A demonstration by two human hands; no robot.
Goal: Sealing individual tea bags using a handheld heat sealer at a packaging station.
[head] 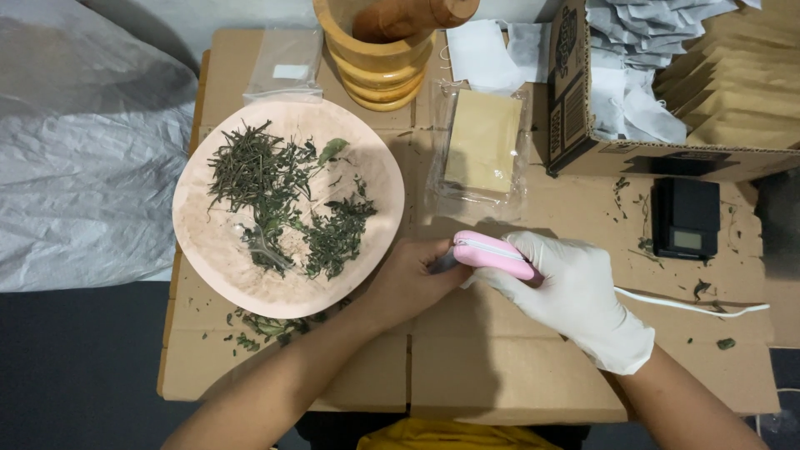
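My right hand (575, 292), in a white glove, grips a small pink handheld device (492, 252) with a white cord (692, 306) trailing off to the right. My bare left hand (412, 279) is closed at the device's left end, pinching something small and dark there that I cannot make out. Both hands rest on the flattened cardboard surface (492, 358). Just left of them is a pale pink wooden bowl (217, 242) holding dried green herbs (283, 200).
A wooden mortar with pestle (379, 50) stands at the back. A clear bag with a tan sachet (482, 142) lies behind the hands. A cardboard box (575, 125) of white and tan bags sits back right, a small black scale (686, 217) beside it. Herb crumbs are scattered about.
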